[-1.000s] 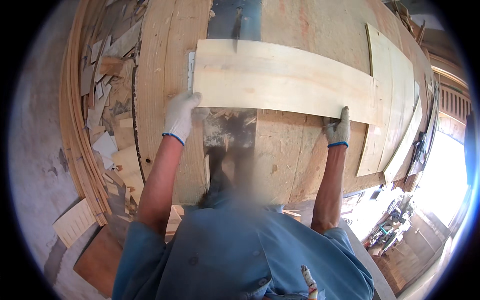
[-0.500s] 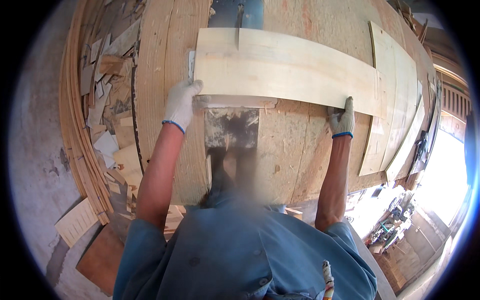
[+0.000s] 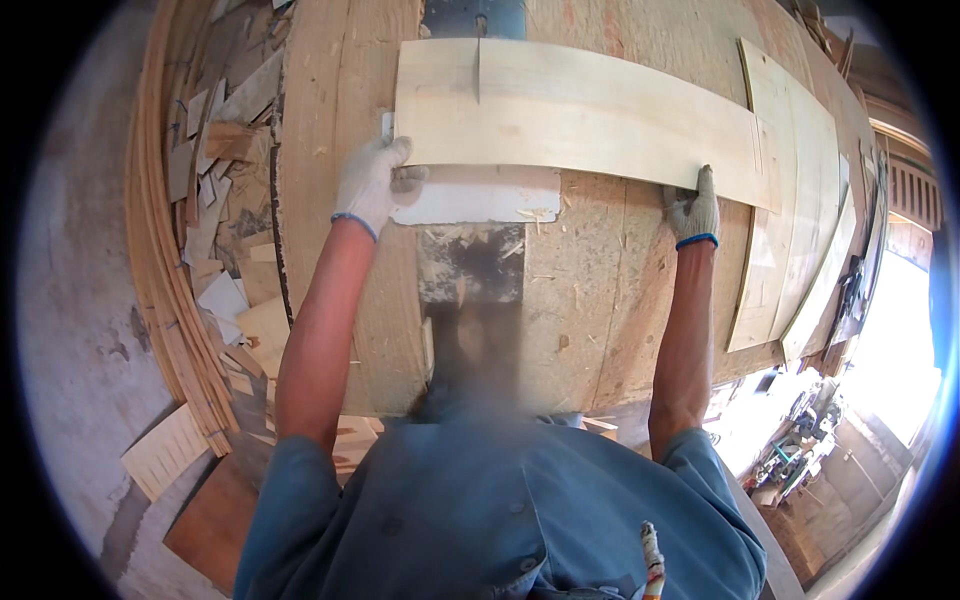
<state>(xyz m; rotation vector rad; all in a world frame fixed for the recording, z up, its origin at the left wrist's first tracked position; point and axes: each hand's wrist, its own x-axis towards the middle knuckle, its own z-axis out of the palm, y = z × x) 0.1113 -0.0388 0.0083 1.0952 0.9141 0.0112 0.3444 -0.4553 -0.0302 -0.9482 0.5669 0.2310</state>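
Observation:
A long pale wooden board (image 3: 600, 110) lies crosswise on the wooden worktable (image 3: 570, 290). My left hand (image 3: 378, 180), in a white knit glove with a blue cuff, is closed on the board's near left corner, thumb on top. Farther right along the same near edge, my gloved right hand (image 3: 695, 212) grips with its thumb above and its fingers mostly under the board. A thin upright saw blade (image 3: 480, 70) stands at the board's far edge toward the left, and a narrow dark slit runs into the wood there. Under the near edge shows a white plate (image 3: 478, 196) set into the tabletop.
Several thin boards (image 3: 790, 200) lie overlapping on the right of the table. Past its left edge are offcuts (image 3: 225, 200) and a bundle of long strips (image 3: 165, 240). Wood shavings lie near the plate. Tools or machine parts (image 3: 800, 440) sit at the lower right.
Both hands have moved the board away from me, farther onto the blade. The slit reaches deeper into the wood, and more of the white plate shows.

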